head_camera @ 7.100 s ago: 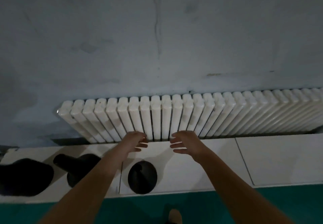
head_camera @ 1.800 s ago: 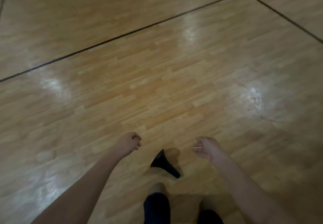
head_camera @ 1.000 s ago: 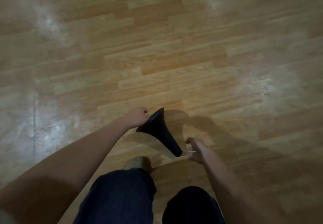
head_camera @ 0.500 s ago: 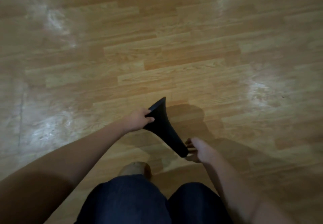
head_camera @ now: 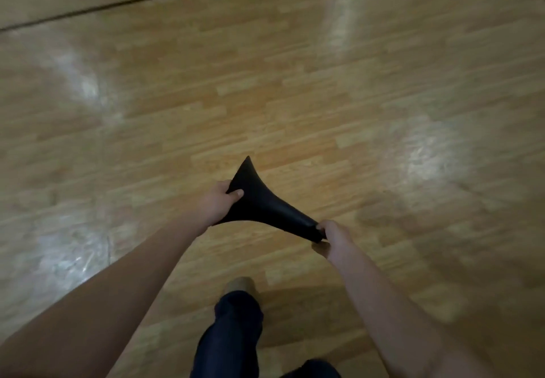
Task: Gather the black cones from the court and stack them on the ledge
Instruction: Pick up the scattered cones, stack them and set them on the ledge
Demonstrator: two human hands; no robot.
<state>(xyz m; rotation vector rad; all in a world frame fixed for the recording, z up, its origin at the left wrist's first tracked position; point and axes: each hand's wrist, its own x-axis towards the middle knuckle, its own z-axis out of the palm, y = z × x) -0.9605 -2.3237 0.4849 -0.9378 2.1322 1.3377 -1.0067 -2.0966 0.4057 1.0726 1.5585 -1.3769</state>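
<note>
**Cone carry: drop risk**

I hold the black cone (head_camera: 265, 203) above the floor (head_camera: 354, 82). My left hand (head_camera: 219, 202) clamps the flared base at 9 o'clock, and my right hand (head_camera: 333, 236) pinches the tip at 4 o'clock. That shallow pinch may slip.

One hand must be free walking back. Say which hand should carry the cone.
Left, probably: the left hand grips the cone by its wide base; the right hand only pinches the tip.
</note>
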